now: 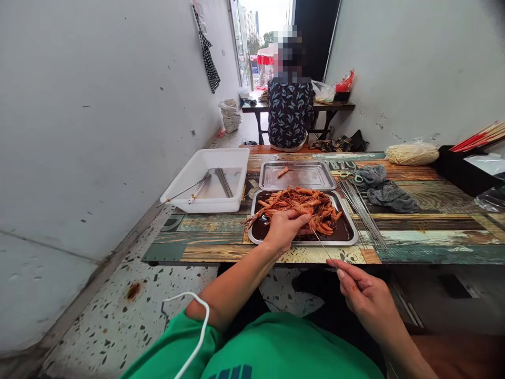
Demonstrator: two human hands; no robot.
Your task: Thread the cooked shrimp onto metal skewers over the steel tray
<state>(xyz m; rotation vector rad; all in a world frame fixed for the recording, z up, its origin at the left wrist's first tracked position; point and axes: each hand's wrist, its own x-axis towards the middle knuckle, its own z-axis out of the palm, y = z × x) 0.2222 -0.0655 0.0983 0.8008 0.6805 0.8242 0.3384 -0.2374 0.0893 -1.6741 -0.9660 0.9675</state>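
My left hand (288, 227) is closed on an orange-brown piece of food that looks like a chicken foot, above the near metal tray (351, 241). Heaped in that tray are many similar pieces (311, 202) in dark brown sauce. My right hand (365, 292) pinches a thin metal skewer (322, 243) in front of the table edge. The skewer's far end reaches the piece at my left fingers; whether it has gone in is hidden. Behind, a second metal tray (305, 176) bears one piece (284, 170) on a skewer.
A white plastic bin (185, 181) with metal skewers stands left. Right of the trays lie loose skewers (363, 216), green-handled scissors (349, 176) and grey cloths (390, 197). Farther right are bundled sticks (412, 153) and a black box (457, 171). Another person (290, 113) sits ahead at another table.
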